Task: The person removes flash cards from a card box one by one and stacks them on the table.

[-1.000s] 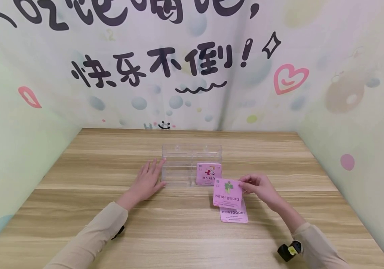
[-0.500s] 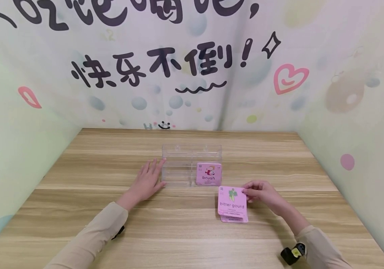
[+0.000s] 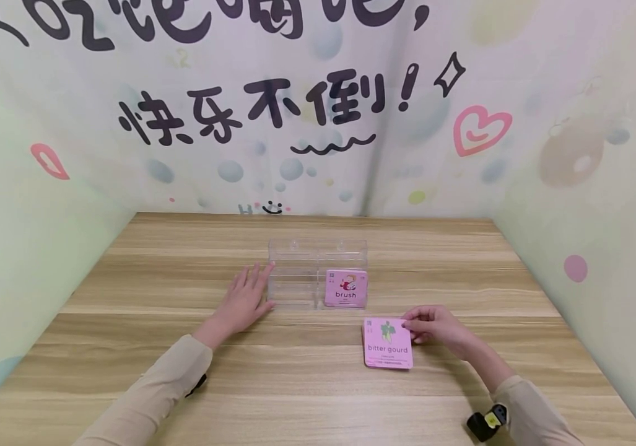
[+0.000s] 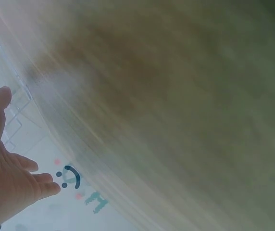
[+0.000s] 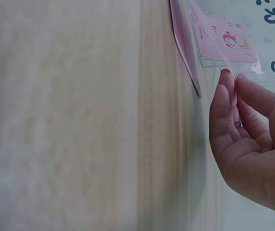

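Note:
Between the thumb and fingers of my right hand (image 3: 437, 329) a pink "bitter gourd" card (image 3: 387, 344) is pinched by its upper right corner. It lies over another pink card (image 5: 185, 53), which shows beneath it in the right wrist view and is hidden from the head view. My left hand (image 3: 244, 298) rests at the left side of a clear plastic holder (image 3: 293, 291), fingers spread and fingertips at its edge. In the holder's right compartment stands a pink "brush" card (image 3: 346, 289); nothing shows in the left compartment.
Everything stands on a wood-grain table (image 3: 195, 238). A printed curtain (image 3: 318, 179) with black lettering rises behind the table's far edge, and pale curtain walls flank both sides.
My right hand has brought the "bitter gourd" card down and slightly right, covering the "newspaper" card seen below it earlier. The left hand and the holder stay in place.

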Demonstrator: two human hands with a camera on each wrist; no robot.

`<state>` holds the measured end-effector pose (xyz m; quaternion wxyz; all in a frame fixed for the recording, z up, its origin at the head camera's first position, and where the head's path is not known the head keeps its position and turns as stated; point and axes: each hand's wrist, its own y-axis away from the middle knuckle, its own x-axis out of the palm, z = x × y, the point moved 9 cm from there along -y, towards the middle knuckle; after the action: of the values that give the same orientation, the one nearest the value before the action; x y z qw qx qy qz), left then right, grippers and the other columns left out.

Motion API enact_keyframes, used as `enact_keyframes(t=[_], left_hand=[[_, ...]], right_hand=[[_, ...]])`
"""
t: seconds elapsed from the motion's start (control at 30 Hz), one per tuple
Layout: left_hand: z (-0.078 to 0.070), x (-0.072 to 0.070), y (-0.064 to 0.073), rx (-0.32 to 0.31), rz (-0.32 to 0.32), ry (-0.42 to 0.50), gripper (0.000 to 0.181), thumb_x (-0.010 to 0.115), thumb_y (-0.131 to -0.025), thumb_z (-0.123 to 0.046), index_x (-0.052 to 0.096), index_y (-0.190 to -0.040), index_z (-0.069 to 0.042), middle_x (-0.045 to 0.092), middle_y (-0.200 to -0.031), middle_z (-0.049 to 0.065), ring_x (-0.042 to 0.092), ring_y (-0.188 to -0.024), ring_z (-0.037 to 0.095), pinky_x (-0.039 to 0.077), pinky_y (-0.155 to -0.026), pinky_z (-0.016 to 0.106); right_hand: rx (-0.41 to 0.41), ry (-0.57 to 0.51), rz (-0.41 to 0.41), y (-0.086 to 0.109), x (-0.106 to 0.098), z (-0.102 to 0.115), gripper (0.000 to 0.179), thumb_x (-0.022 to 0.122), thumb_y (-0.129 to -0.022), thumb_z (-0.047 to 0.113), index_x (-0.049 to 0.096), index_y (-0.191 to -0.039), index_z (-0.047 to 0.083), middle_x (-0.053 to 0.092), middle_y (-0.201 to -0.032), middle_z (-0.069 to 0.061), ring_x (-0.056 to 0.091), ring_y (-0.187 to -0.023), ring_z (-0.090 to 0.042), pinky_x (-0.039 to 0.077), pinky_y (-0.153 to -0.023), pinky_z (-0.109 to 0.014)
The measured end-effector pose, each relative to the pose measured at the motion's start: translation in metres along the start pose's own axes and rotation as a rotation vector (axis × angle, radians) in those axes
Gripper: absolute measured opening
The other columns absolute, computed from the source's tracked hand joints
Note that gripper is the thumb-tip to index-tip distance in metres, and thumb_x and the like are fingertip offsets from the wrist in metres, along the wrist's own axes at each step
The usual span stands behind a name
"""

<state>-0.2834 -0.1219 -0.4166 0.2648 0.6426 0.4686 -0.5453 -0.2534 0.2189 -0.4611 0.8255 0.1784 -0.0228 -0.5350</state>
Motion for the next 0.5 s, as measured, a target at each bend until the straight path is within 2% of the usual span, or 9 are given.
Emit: enact_keyframes(t=[0.5], left_hand=[[-0.001, -0.0005, 0.0001, 0.009, -0.005, -0.007, 0.077, 0.055, -0.09, -0.034, 0.007, -0.145, -0.01, 0.021, -0.142, 0.032, 0.019, -0.128, 0.052, 0.019, -0.101, 0.061]], right_hand=[[0.017, 0.053, 0.003, -0.0055, 0.0023, 0.0001, 0.028, 0.059, -0.087, 0.009, 0.056, -0.104, -0.012, 0.064, -0.083, -0.006, 0.059, -0.071, -0.013, 0.052, -0.063, -0.024]])
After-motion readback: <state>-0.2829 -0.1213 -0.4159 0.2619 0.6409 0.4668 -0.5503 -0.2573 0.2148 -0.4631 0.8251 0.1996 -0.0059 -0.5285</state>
